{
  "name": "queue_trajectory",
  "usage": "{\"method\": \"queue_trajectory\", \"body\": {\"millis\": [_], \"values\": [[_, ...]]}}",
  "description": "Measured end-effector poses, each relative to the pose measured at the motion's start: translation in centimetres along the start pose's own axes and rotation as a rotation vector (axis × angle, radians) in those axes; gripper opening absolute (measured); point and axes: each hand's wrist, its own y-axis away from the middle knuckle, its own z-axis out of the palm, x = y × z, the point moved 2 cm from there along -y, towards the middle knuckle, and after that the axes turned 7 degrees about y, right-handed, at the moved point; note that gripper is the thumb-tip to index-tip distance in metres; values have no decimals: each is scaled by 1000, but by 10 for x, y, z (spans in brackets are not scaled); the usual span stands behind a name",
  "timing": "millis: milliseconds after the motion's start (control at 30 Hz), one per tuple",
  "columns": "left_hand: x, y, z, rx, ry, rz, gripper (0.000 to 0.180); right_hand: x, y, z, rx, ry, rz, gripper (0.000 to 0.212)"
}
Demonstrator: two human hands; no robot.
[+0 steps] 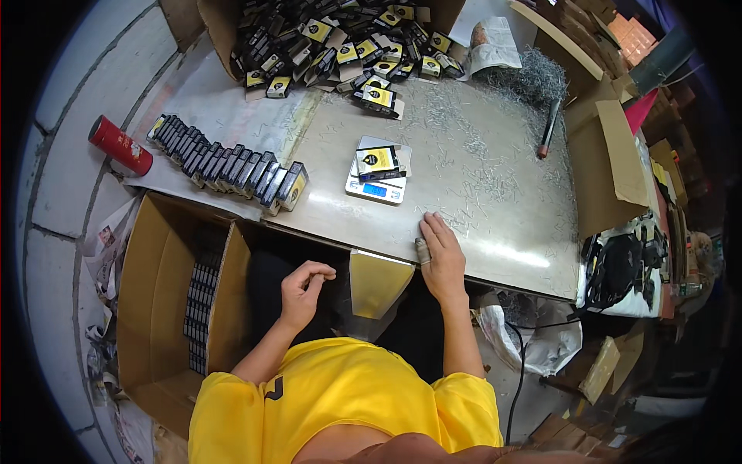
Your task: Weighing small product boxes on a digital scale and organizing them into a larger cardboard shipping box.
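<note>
On the table's front edge my right hand lies flat, fingers stretched out, a pale wrap around one finger. My left hand hovers before my body, below the table edge, fingers curled in toward the thumb. Anything in that pinch is too small or hidden to make out. A small yellow, white and black box rests on a white digital scale with a lit blue display, beyond both hands. Left of the scale, several similar boxes stand on edge in a long row.
A large heap of small boxes spills from a carton at the back. Loose metal nails scatter across the table, piled at back right beside a dark rod. A red can lies left; an open carton holds stacked boxes.
</note>
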Motion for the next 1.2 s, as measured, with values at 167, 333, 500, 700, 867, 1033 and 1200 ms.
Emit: {"method": "queue_trajectory", "body": {"millis": [167, 333, 500, 700, 867, 1033, 1200], "values": [[36, -45, 8, 43, -282, 221, 12, -3, 0, 6, 41, 47, 7, 39], [75, -120, 24, 93, -599, 528, 17, -3, 2, 6, 67, 53, 18, 34], [76, -181, 41, 40, -619, 459, 20, -29, 3, -11, -27, -84, -133, 34], [61, -204, 55, -30, -744, 347, 32, -5, 13, -21, -43, 46, -40, 34], [43, -217, 58, -146, -891, 121, 58, 3, 33, -51, 158, -248, 8, 33], [42, -233, 62, -206, -929, 15, 67, 16, 55, -68, 185, -329, 54, 32], [46, -236, 70, -267, -930, -45, 74, 29, 68, -74, 88, -321, 126, 32]]}}
